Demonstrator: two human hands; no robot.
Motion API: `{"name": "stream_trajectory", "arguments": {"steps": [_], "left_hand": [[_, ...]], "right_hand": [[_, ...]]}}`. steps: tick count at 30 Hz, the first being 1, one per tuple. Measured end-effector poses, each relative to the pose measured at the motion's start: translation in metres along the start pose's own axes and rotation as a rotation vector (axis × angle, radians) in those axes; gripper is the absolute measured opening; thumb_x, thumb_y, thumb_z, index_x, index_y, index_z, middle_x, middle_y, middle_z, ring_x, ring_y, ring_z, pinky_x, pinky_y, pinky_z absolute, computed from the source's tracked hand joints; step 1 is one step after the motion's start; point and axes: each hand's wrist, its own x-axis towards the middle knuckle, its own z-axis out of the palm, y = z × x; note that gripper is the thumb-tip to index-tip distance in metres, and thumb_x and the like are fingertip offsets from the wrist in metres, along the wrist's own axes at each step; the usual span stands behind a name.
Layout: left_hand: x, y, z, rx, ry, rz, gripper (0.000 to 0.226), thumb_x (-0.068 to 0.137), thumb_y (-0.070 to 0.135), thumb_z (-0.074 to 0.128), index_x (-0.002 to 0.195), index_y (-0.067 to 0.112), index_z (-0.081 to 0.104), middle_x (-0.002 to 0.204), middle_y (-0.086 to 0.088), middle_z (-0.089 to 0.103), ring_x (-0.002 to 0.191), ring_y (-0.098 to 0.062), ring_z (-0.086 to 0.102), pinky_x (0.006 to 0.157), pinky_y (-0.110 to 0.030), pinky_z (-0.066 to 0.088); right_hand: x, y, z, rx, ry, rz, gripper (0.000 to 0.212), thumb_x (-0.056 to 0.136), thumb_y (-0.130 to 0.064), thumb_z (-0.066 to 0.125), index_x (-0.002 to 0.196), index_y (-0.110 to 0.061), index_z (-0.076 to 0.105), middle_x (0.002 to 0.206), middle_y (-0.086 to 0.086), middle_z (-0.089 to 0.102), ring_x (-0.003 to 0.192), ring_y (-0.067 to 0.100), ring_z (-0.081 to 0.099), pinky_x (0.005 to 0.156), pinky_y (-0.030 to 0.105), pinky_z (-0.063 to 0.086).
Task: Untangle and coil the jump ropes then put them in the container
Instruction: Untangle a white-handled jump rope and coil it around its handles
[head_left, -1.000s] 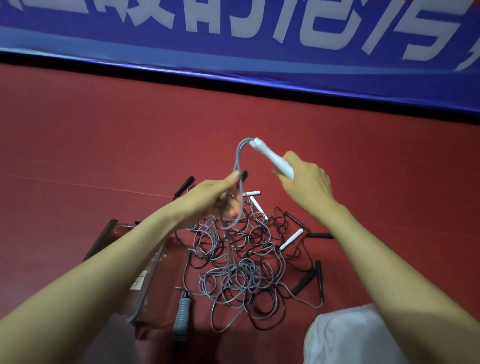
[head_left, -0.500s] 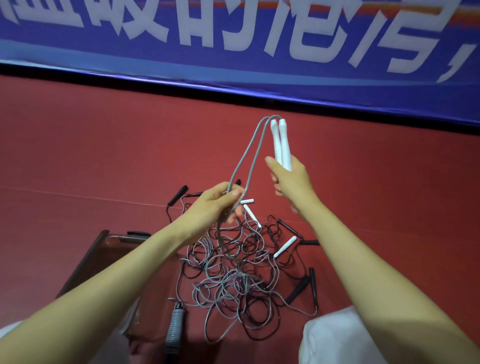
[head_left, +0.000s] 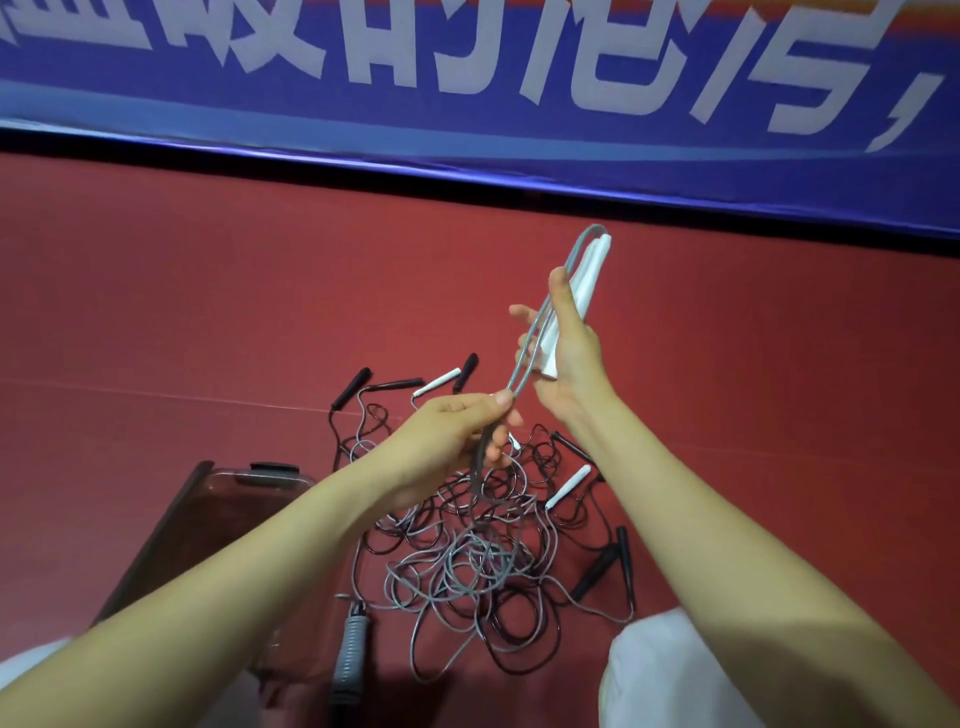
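White handles, two of them side by side, stand up in the right hand. The thumb lies along them and the fingers curl round them from behind. A grey rope comes out of the top of the handles, bends over, and runs down in two lines to the left hand. The left hand pinches this rope between thumb and fingers, just below and to the left of the right hand. Both hands are up in the air above the floor.

From the left hand the rope hangs down into a messy pile of ropes on the red floor. The pile has grey ropes and black ropes all mixed up. Black handles stick out at the far side, and more black ones lie on the right. A small white handle lies at the right of the pile. A grey bumpy handle lies at the near side.

A clear plastic box sits on the floor to the left of the pile, partly under the left arm. Some white cloth shows at the bottom right. Far back, a blue banner with big white writing runs along the floor's edge.
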Motion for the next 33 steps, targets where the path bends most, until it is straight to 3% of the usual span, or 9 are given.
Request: {"name": "stream_trajectory", "arguments": {"steps": [5, 10, 13, 17, 20, 23, 26, 31, 33], "left_hand": [[0.000, -0.003, -0.002, -0.027, -0.015, -0.052, 0.027, 0.096, 0.027, 0.053, 0.086, 0.006, 0.065, 0.062, 0.001, 0.054, 0.054, -0.011, 0.049, 0.068, -0.025, 0.051], [0.001, -0.007, -0.001, 0.001, -0.037, -0.081, 0.028, 0.096, 0.030, 0.054, 0.083, 0.008, 0.065, 0.062, 0.000, 0.055, 0.054, -0.011, 0.051, 0.070, -0.026, 0.050], [0.001, -0.009, -0.002, 0.043, -0.042, -0.111, 0.027, 0.096, 0.029, 0.054, 0.083, 0.008, 0.065, 0.066, -0.001, 0.061, 0.058, -0.011, 0.057, 0.065, -0.021, 0.051], [0.003, -0.010, -0.011, 0.232, 0.039, -0.138, 0.012, 0.092, 0.017, 0.063, 0.100, 0.009, 0.065, 0.091, -0.004, 0.067, 0.081, -0.013, 0.062, 0.080, -0.025, 0.049], [0.009, -0.002, -0.024, 0.279, 0.322, 0.030, 0.018, 0.092, 0.008, 0.062, 0.108, 0.015, 0.058, 0.102, -0.002, 0.062, 0.081, -0.007, 0.058, 0.074, -0.020, 0.046], [0.012, 0.016, -0.033, 0.081, 0.475, 0.241, 0.007, 0.097, 0.017, 0.055, 0.102, 0.016, 0.060, 0.096, -0.001, 0.061, 0.073, -0.006, 0.056, 0.065, -0.017, 0.050], [0.013, 0.025, -0.041, -0.033, 0.464, 0.270, 0.016, 0.098, 0.019, 0.055, 0.108, 0.007, 0.057, 0.095, -0.003, 0.061, 0.067, -0.006, 0.058, 0.062, -0.017, 0.052], [0.013, 0.020, -0.048, -0.060, 0.444, 0.278, 0.007, 0.095, 0.007, 0.056, 0.088, 0.007, 0.058, 0.068, 0.000, 0.066, 0.058, -0.009, 0.060, 0.063, -0.021, 0.053], [0.013, 0.022, -0.050, -0.096, 0.511, 0.312, 0.006, 0.093, 0.005, 0.059, 0.091, 0.009, 0.055, 0.069, -0.001, 0.065, 0.054, -0.007, 0.059, 0.061, -0.021, 0.053]], "right_hand": [[-0.003, 0.002, 0.001, -0.015, 0.040, 0.010, 0.035, 0.089, -0.044, 0.063, 0.074, -0.013, 0.054, 0.058, 0.002, 0.057, 0.046, 0.012, 0.049, 0.043, 0.021, 0.039], [-0.004, 0.004, 0.003, 0.048, 0.007, 0.068, 0.038, 0.089, -0.048, 0.060, 0.076, -0.015, 0.048, 0.055, -0.001, 0.056, 0.052, 0.014, 0.058, 0.049, 0.022, 0.046], [-0.006, 0.007, 0.004, 0.021, -0.074, 0.111, 0.035, 0.090, -0.042, 0.062, 0.072, -0.017, 0.046, 0.052, -0.004, 0.047, 0.043, 0.010, 0.048, 0.041, 0.019, 0.040], [-0.006, 0.015, 0.000, -0.203, -0.170, 0.102, 0.028, 0.091, -0.022, 0.066, 0.076, -0.016, 0.043, 0.047, -0.007, 0.033, 0.037, 0.007, 0.031, 0.037, 0.019, 0.027], [-0.005, 0.024, -0.007, -0.517, -0.254, 0.047, 0.023, 0.091, -0.012, 0.064, 0.080, -0.014, 0.044, 0.047, -0.007, 0.035, 0.037, 0.007, 0.030, 0.037, 0.019, 0.027], [-0.003, 0.030, -0.009, -0.835, -0.330, -0.018, 0.014, 0.089, -0.013, 0.066, 0.088, -0.010, 0.052, 0.052, -0.004, 0.041, 0.038, 0.009, 0.034, 0.040, 0.021, 0.029], [-0.003, 0.034, -0.008, -1.138, -0.396, -0.104, 0.027, 0.085, -0.024, 0.070, 0.104, -0.006, 0.060, 0.066, -0.002, 0.049, 0.051, 0.012, 0.040, 0.052, 0.026, 0.032], [-0.010, 0.034, -0.006, -1.181, -0.451, -0.099, 0.031, 0.084, -0.024, 0.073, 0.105, -0.008, 0.057, 0.064, -0.004, 0.049, 0.045, 0.011, 0.044, 0.044, 0.022, 0.034], [-0.010, 0.031, -0.009, -1.140, -0.476, -0.039, 0.032, 0.085, -0.021, 0.073, 0.110, -0.010, 0.056, 0.066, 0.000, 0.052, 0.041, 0.011, 0.049, 0.040, 0.019, 0.038]]}}
